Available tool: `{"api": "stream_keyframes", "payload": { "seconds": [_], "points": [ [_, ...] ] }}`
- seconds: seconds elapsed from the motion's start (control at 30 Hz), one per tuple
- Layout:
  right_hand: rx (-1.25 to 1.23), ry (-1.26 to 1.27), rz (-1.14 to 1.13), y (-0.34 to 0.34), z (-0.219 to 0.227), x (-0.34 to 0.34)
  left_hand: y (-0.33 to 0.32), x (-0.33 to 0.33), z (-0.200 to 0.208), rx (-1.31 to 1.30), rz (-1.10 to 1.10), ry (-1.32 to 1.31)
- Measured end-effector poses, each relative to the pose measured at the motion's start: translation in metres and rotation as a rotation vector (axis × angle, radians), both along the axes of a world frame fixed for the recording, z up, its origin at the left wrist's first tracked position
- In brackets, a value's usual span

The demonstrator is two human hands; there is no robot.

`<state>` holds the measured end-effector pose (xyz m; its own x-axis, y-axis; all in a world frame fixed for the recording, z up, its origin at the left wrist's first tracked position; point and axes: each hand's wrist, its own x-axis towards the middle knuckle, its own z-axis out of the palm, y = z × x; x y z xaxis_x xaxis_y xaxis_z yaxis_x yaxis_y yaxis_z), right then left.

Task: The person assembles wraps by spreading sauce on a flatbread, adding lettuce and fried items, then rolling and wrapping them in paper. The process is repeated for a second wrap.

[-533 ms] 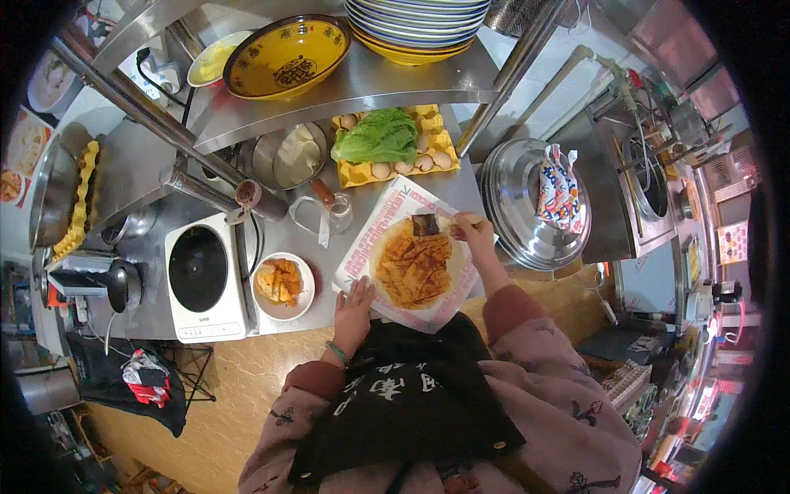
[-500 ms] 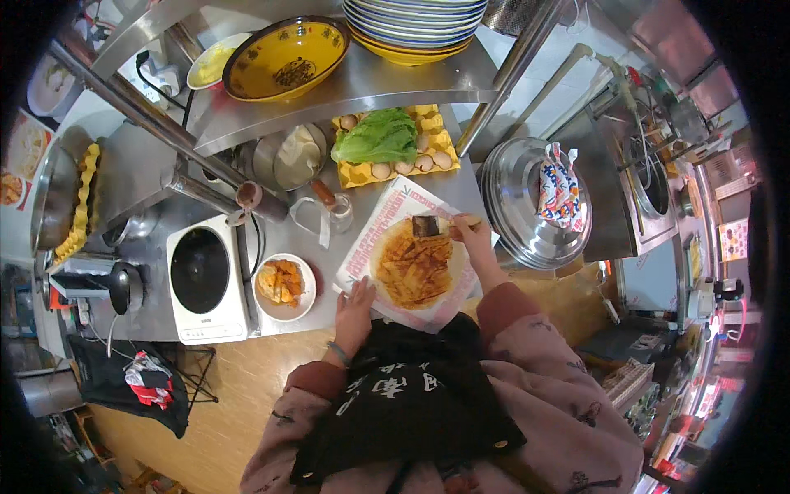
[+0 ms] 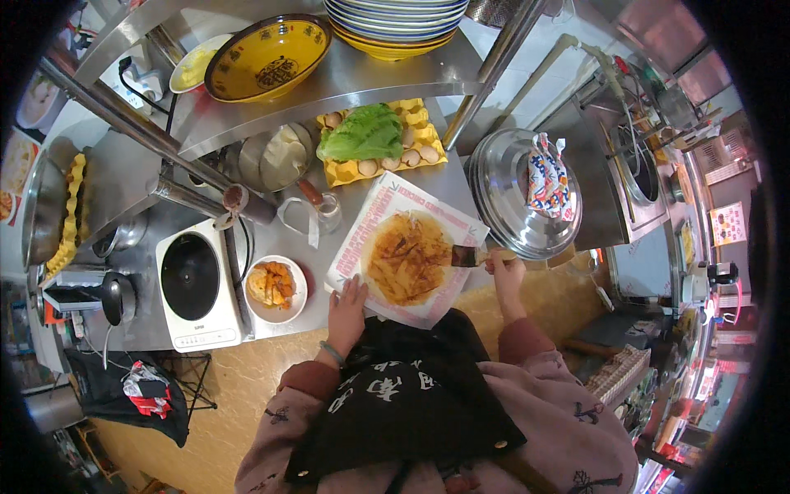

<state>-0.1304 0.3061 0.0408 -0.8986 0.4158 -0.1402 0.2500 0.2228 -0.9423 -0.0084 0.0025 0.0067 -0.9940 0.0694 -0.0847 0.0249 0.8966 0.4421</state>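
A round, thin flatbread (image 3: 405,267) smeared with reddish-brown sauce lies on a sheet of printed white-and-pink paper (image 3: 350,253) near the counter's front edge. My right hand (image 3: 505,265) is closed round the handle of a flat brush (image 3: 466,256), whose dark bristles reach the flatbread's right rim. On the paper's lower left edge lies my left hand (image 3: 347,309), its fingers stretched out and holding nothing. Left of that hand stands a white bowl (image 3: 301,306) with orange-coloured, sauced food in it.
At the left is a white induction cooker (image 3: 225,317) with a black top. Behind the paper sit a yellow egg tray (image 3: 336,171) topped with lettuce (image 3: 362,134) and a glass jar (image 3: 327,216). Large metal lids (image 3: 510,214) are stacked at right. A steel shelf (image 3: 354,92) holds bowls and plates overhead.
My right hand has drawn the brush from the flatbread's upper part down and right to its rim. Sauce streaks look spread differently. My left hand stays on the paper's edge.
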Motion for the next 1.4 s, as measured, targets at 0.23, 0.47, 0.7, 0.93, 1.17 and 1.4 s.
{"api": "stream_keyframes", "payload": {
  "seconds": [0.23, 0.47, 0.7, 0.93, 1.17, 1.4],
  "points": [
    [-0.045, -0.096, 0.300, 0.010, 0.009, 0.013, -0.004, -0.001, -0.002, -0.012, -0.031, -0.012],
    [-0.471, 0.082, 0.281, 0.001, -0.003, -0.018, -0.004, 0.000, 0.000, 0.020, -0.035, 0.025],
    [-0.051, -0.068, 0.255, 0.007, 0.021, -0.026, -0.007, 0.004, -0.003, 0.148, 0.004, 0.049],
    [0.161, -0.318, 1.415, -0.105, 0.025, -0.069, -0.016, 0.004, -0.015, 0.483, 0.180, 0.186],
    [0.175, -0.483, 1.526, -0.181, 0.016, -0.101, -0.020, 0.004, -0.028, 0.447, 0.158, 0.226],
    [0.077, -0.407, 1.299, -0.185, -0.002, -0.131, -0.016, 0.003, -0.025, 0.465, 0.220, 0.191]
  ]
}}
